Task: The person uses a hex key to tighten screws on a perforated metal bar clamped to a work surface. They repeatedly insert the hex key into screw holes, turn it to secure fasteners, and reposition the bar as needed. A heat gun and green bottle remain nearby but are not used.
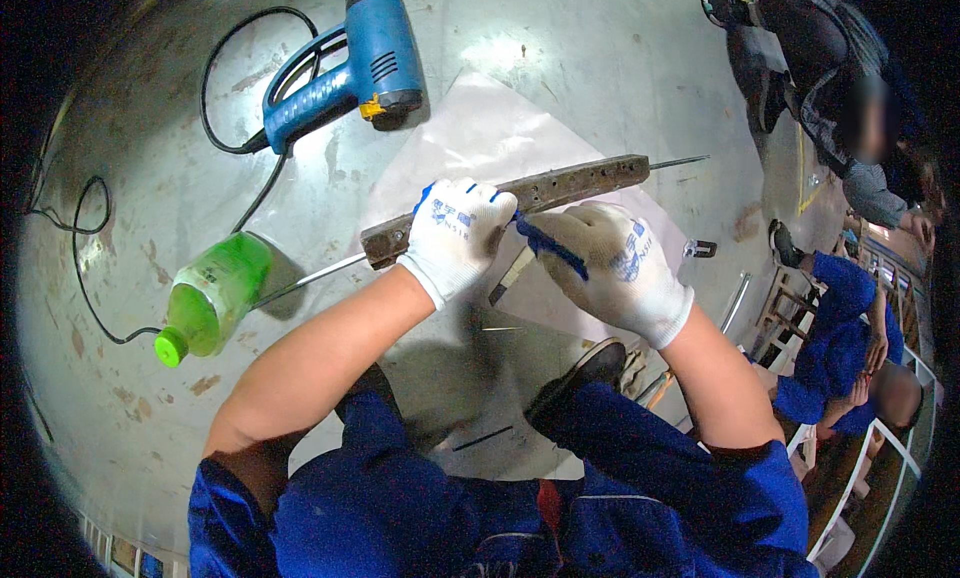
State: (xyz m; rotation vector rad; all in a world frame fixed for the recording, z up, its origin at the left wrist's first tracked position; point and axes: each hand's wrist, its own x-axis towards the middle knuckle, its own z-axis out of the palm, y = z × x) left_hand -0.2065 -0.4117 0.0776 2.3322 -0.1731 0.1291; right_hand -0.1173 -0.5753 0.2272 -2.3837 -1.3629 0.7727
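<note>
My left hand (455,233), in a white work glove, grips a long dark rusty metal bar (570,185) with a thin rod sticking out of each end. It lies over a pale sheet (480,128) on the grey floor. My right hand (610,263), also gloved, holds a blue-handled tool (548,246) with its blade end pointing down below the bar. Both hands are close together near the bar's left half.
A blue corded power tool (355,63) lies on the floor at the top, its black cable (90,268) looping left. A green plastic bottle (210,296) lies on its side at left. Two other people (850,318) sit at right near white metal frames.
</note>
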